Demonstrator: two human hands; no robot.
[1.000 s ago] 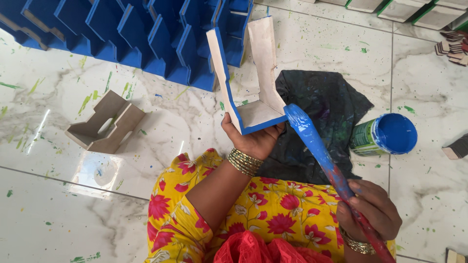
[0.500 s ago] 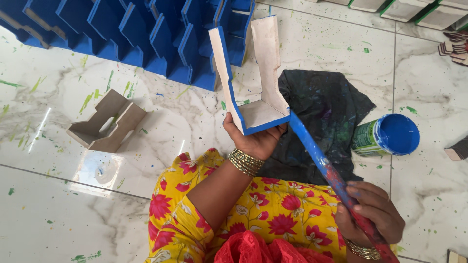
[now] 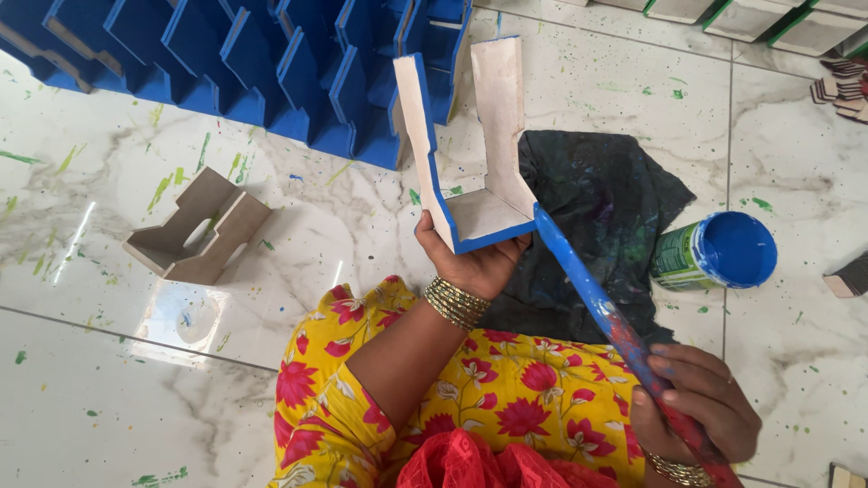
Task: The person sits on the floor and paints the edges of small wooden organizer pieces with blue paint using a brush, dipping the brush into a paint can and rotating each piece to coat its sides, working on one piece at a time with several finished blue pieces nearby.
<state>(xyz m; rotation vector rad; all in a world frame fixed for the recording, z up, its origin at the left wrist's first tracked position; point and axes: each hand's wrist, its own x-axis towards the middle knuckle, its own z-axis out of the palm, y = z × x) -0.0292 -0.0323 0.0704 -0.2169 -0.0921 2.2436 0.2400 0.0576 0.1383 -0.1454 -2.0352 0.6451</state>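
Note:
My left hand (image 3: 470, 262) grips from below a U-shaped wooden piece (image 3: 479, 145), its inside bare and pale, its edges painted blue. My right hand (image 3: 696, 407) holds a long paintbrush (image 3: 588, 289) covered in blue paint. The brush tip touches the lower right edge of the wooden piece. An open can of blue paint (image 3: 719, 253) lies on the floor to the right, beside a dark paint-stained cloth (image 3: 597, 217).
Several blue-painted wooden pieces (image 3: 226, 63) stand in a row at the top left. An unpainted wooden piece (image 3: 199, 230) lies on the marble floor to the left. More small wooden parts (image 3: 841, 86) sit at the right edge. My yellow flowered clothing (image 3: 506, 398) fills the bottom.
The brush tip has slid along the lower edge of the wooden piece, and my right hand has shifted slightly. My left hand has turned the piece a little.

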